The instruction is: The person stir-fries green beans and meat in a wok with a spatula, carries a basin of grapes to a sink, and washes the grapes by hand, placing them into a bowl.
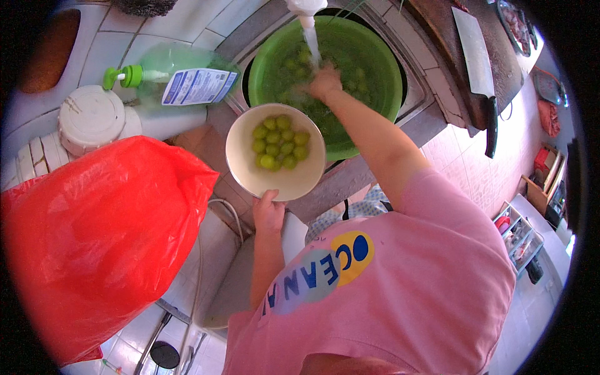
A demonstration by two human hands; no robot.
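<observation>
A cream-coloured bowl (243, 159) with several round green fruits (280, 142) in it is held at its near rim by my left hand (269, 213). Its far side overlaps the edge of a large green plastic basin (396, 89), which sits in the sink (417, 101). My right hand (326, 83) reaches into the water of the basin, where more green fruits (300, 63) show blurred. Water runs from a white tap (307, 7) beside the right hand. Splashing hides its fingertips, so whether it holds a fruit cannot be told.
A green pump bottle (187, 84) and a white lidded tub (91, 117) stand left of the sink. A large red plastic bag (103, 234) fills the lower left. On the right, a cleaver (476, 61) lies on a dark wooden board (436, 37), its handle past the edge.
</observation>
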